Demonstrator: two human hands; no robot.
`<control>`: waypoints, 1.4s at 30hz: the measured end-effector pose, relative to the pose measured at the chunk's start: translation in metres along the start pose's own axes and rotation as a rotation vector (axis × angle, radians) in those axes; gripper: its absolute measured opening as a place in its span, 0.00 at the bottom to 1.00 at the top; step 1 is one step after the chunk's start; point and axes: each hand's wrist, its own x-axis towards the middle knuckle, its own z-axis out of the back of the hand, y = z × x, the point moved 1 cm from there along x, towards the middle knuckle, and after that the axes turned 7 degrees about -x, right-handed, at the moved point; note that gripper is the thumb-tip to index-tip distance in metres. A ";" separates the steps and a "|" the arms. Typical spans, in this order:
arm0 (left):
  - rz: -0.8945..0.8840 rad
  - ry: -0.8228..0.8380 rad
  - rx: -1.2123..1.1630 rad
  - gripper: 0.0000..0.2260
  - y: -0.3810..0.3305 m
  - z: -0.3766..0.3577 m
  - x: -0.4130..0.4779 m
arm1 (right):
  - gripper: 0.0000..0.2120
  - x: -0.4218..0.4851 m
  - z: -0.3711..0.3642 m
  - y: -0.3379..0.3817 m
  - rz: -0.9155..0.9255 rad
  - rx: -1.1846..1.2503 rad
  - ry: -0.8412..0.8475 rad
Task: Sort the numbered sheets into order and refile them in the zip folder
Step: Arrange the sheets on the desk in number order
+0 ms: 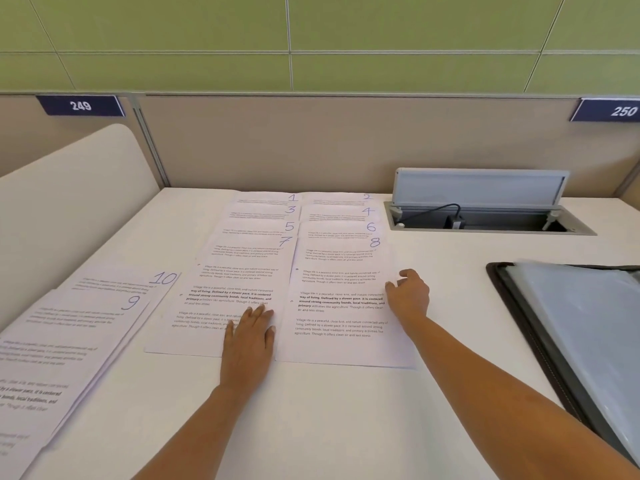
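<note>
The sheets (258, 216) I see are white, printed with short blocks of black text, each with a blue handwritten number in its top right corner. At the far left sheet 9 (69, 341) lies askew over sheet 10 (117, 282). In the middle two columns overlap like shingles: 1, 3, 5 and sheet 7 (242, 271) in the left one, 2, 4, 6 and sheet 8 (339, 271) in the right one, with 7 and 8 on top and nearest me.

The surface (311, 427) is pale and matt. Behind it stands a beige partition (277, 143) with plates reading 249 (80, 105) and 250 (623, 111), and a green panelled wall (207, 36) above. A cable hatch (485, 216) stands open at the back right. The zip folder (588, 341) lies open at the right edge, well apart from the sheets.

My hands are apart. The left hand (247, 337) lies flat, fingers straight, on the lower right part of sheet 7. The right hand (408, 296) is at the right edge of sheet 8 with curled fingers; I cannot tell whether it pinches the paper.
</note>
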 end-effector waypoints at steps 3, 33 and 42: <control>0.007 -0.013 -0.026 0.17 0.000 0.000 0.000 | 0.18 -0.001 0.001 -0.004 0.042 -0.039 -0.038; 0.022 -0.250 -0.064 0.15 0.210 0.154 0.021 | 0.10 -0.191 -0.184 0.187 0.493 0.027 0.522; 0.208 0.036 0.107 0.26 0.266 0.168 0.012 | 0.17 -0.216 -0.237 0.221 0.557 -0.126 0.577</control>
